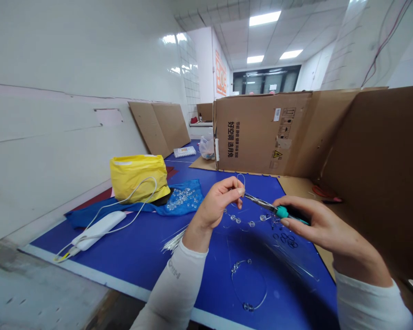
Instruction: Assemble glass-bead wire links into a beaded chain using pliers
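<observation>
L hand (218, 204) pinched on beaded wire (251, 223), held up off table (131, 261) for tool access. R hand (316, 223) clamped on teal-handled tool (282, 211), tip just beside L fingers (240, 191).

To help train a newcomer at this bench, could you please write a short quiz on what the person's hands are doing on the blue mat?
1. Which hand grips the teal-handled metal pliers, left or right?
2. True or false: the small clear beads lie on the crumpled blue cloth.
3. What does the left hand pinch?

Key:
1. The right hand.
2. True.
3. A thin wire strung with clear beads.
</observation>
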Demonstrator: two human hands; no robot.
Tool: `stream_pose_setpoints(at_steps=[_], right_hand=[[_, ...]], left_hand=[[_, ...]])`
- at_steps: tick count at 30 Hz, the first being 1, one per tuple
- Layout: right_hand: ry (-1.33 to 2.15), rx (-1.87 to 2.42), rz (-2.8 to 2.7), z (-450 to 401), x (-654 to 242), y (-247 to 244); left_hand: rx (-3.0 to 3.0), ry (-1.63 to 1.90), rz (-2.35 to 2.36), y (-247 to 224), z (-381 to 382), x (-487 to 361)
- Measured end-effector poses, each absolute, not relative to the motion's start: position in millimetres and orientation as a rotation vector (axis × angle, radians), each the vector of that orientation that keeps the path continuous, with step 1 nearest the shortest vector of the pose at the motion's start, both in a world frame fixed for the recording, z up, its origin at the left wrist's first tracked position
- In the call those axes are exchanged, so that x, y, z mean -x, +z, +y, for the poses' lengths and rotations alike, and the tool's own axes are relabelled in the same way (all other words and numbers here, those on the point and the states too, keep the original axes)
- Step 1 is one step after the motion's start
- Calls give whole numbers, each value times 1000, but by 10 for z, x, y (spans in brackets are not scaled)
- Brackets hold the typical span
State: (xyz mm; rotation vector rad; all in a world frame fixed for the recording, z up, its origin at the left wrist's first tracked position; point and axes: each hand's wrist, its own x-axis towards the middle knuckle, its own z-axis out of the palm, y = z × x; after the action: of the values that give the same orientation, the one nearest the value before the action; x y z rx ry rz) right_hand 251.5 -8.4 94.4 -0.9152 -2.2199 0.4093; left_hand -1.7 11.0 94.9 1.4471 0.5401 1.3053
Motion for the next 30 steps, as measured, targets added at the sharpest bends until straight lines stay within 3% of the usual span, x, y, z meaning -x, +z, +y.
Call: stream_pose_setpoints(at_steps=[18,30], right_hand=[[395,951,-2229,-76,-2512,921],[177,960,-2281,-153,-2463,965]], left_hand=[[-1496,1292,616,934,136,12],[-1475,1289,660,933,147,19]])
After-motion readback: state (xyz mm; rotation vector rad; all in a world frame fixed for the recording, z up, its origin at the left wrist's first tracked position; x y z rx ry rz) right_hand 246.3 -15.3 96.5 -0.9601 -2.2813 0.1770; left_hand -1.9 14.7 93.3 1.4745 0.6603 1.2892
